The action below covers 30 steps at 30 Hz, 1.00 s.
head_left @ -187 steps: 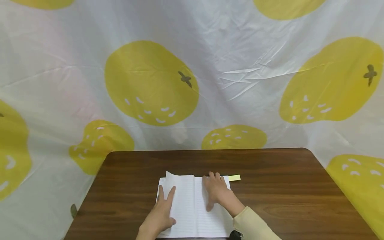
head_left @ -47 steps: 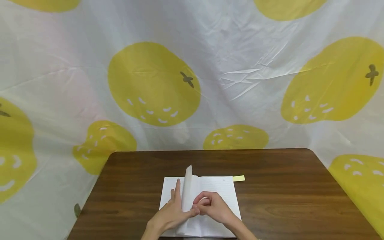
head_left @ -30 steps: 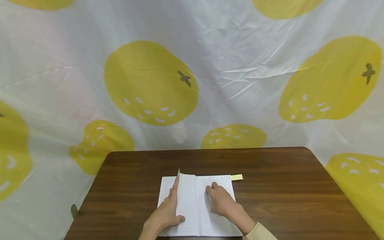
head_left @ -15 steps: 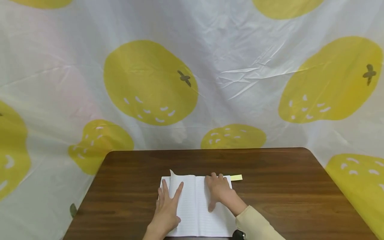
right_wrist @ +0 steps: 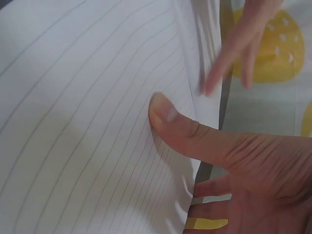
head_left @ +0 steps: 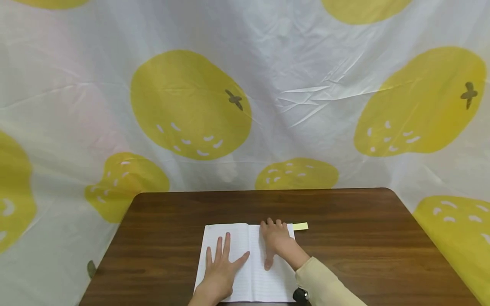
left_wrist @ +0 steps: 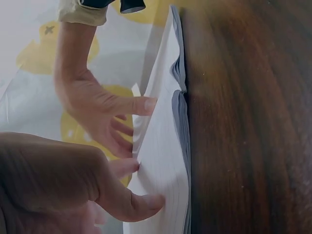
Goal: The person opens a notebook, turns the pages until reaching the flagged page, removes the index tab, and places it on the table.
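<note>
head view. item: one ruled notebook [head_left: 255, 274], lying open beneath the fingers of both hands, its gutter just beside the left thumb tip. item: one left hand [head_left: 220, 271], fingers straight and fanned over the left page, released; we record nothing in its grasp. item: one right hand [head_left: 276, 241], likewise released, fingers extended over the far edge of the right page, thumb pointing toward the near edge. item: one yellow sticky tab [head_left: 300, 226], projecting just right of the right fingertips. item: one cream sleeve [head_left: 325, 282], behind the right fingers, with a small black device [head_left: 300, 295] at its cuff; we cannot make out its details. item: one dark wood-grain tabletop [head_left: 352, 250], to either side of the fingers. item: one white fabric backdrop [head_left: 291, 76], fruit-printed in yellow, beyond all fingertips.

left wrist view. we find the left thumb tip on the ruled page and the right thumb tip farther along it, well apart. layered page edges show beside both thumbs.

right wrist view. we note the right thumb across the printed lines, the other right fingers partly hidden behind the page. the left fingers, blurred, lie beyond that thumb; their exact contact we cannot tell here.
</note>
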### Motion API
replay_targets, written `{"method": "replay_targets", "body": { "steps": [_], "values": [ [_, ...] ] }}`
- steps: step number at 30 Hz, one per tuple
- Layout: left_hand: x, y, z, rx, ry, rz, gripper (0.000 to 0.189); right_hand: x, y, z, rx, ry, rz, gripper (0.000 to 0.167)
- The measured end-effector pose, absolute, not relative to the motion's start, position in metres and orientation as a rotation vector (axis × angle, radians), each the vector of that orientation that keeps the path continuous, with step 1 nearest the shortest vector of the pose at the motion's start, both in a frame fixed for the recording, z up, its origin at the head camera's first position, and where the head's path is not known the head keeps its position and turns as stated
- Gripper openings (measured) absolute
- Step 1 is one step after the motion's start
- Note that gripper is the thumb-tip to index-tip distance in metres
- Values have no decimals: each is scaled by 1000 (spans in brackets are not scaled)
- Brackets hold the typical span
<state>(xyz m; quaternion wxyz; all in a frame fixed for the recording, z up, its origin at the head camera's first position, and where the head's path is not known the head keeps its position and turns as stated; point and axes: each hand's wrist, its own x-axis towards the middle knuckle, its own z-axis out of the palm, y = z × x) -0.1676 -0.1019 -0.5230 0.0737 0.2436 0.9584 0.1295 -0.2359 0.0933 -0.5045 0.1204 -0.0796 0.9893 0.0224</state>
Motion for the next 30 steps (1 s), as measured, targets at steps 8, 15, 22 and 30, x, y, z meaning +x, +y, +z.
{"method": "replay_targets", "body": {
  "steps": [8, 15, 22, 30],
  "values": [
    [-163, -101, -519, 767, 2819, 347, 89, -226, 95, -503, -264, 2950, 57, 126],
    [-161, -94, -518, 721, 2701, 506, 62, -216, 100, -500, -232, 3004, 56, 121],
    [-165, -90, -527, 656, 2680, 592, 81, -200, 108, -502, -230, 3072, -190, 117],
    [-170, -93, -523, 601, 2692, 629, 86, -172, 121, -517, -236, 3201, -428, 106]
  ]
}}
